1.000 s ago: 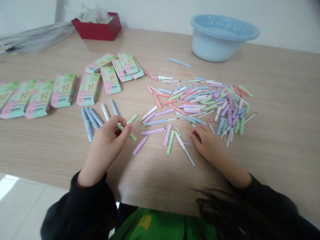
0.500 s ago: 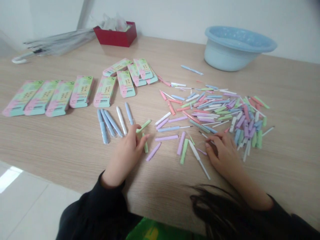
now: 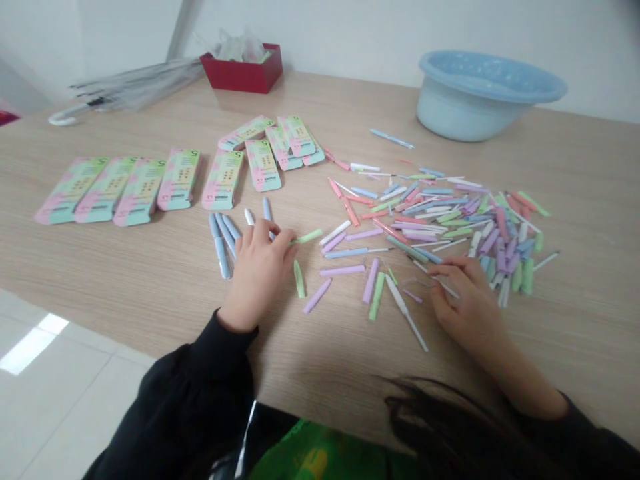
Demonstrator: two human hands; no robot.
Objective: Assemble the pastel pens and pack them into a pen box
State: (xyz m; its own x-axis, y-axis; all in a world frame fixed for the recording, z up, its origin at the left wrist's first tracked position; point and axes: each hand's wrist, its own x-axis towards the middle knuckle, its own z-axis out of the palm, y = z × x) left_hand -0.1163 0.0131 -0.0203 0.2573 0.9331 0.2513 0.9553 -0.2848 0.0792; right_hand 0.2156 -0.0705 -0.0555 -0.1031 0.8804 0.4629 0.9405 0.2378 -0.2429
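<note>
My left hand point(image 3: 260, 267) rests on the wooden table with its fingers curled round a green pen piece point(image 3: 306, 237) that sticks out to the right. Just beyond it lies a row of blue and white pens point(image 3: 223, 241). A second green piece point(image 3: 299, 279) lies loose right of that hand. My right hand point(image 3: 467, 303) is down at the near edge of a big scatter of pastel pen parts point(image 3: 440, 217), fingers curled and pinching a thin white refill point(image 3: 445, 287).
Several pastel card packs point(image 3: 135, 190) lie in a row at the left, more fanned out point(image 3: 273, 147) behind. A light blue basin point(image 3: 487, 93) stands back right, a red box point(image 3: 243, 70) with plastic bags back centre. The table's near edge point(image 3: 150, 347) is close.
My left hand has come down from a raised hold to the table beside the blue pens, leaving one green piece on the table. My right hand shifted right to the thin refill.
</note>
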